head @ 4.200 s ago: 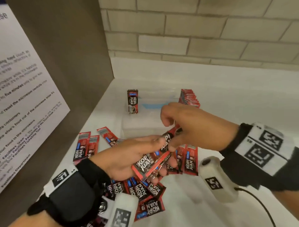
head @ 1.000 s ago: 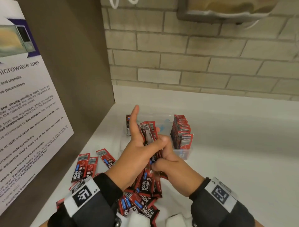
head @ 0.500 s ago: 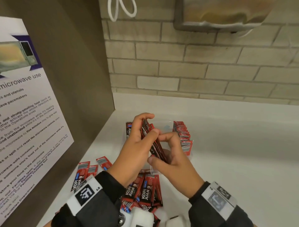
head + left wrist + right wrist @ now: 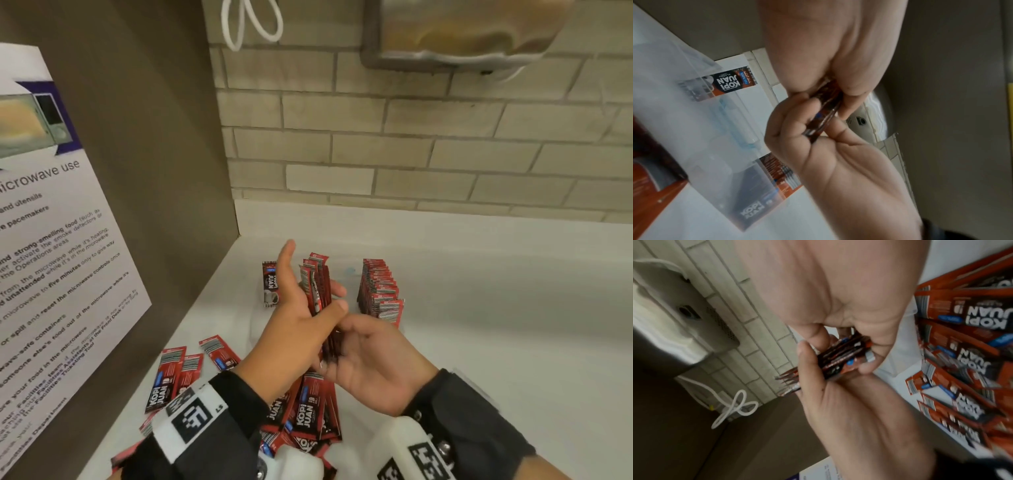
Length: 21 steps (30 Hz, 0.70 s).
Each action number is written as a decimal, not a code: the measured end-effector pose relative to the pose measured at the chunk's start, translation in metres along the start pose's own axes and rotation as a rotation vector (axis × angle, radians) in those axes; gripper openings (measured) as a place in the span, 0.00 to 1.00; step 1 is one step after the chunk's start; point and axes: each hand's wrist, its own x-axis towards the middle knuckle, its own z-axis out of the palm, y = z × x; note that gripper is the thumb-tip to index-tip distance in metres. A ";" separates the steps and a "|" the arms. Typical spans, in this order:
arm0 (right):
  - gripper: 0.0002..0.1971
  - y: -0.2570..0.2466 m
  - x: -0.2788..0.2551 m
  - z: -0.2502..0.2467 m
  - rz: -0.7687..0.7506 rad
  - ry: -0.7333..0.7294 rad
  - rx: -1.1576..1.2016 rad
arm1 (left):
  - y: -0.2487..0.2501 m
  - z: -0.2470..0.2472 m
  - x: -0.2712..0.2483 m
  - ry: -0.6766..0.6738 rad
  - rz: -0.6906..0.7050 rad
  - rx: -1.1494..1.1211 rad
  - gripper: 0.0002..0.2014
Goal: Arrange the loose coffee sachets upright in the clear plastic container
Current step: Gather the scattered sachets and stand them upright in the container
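Above the white tabletop (image 4: 479, 342), the left hand (image 4: 294, 329) grasps a bundle of red-and-black coffee sachets (image 4: 320, 291) upright between thumb and fingers, while the right hand (image 4: 366, 359) cups its lower end, fingers curled. Beyond them stands the clear plastic container (image 4: 701, 129), a row of upright sachets (image 4: 378, 291) at its right end. Loose sachets (image 4: 308, 411) lie near.

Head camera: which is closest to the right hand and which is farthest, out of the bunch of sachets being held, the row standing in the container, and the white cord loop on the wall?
From the right hand:
1. Bunch of sachets, touching its fingers.
2. Row standing in the container, just behind.
3. White cord loop, high on the wall.
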 end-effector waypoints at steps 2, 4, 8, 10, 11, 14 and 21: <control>0.16 -0.004 0.001 -0.003 -0.036 0.076 -0.232 | 0.000 -0.004 0.002 -0.021 -0.016 0.069 0.30; 0.14 -0.018 0.000 0.000 -0.195 0.215 -0.559 | 0.003 -0.009 0.002 -0.046 -0.001 0.185 0.21; 0.18 -0.048 -0.013 0.026 -0.448 0.138 -0.876 | 0.002 -0.012 0.005 -0.023 0.074 0.309 0.19; 0.22 -0.044 -0.015 0.038 -0.485 0.123 -1.251 | -0.002 -0.010 0.007 -0.017 0.124 0.395 0.18; 0.24 -0.040 -0.015 0.043 -0.514 0.137 -1.440 | -0.005 -0.009 0.008 -0.022 0.146 0.461 0.19; 0.28 -0.038 -0.011 0.049 -0.517 0.166 -1.645 | -0.007 -0.009 0.012 -0.022 0.187 0.632 0.31; 0.17 -0.118 0.006 0.080 -0.418 0.242 -1.947 | 0.024 -0.003 0.074 -0.002 0.294 0.568 0.39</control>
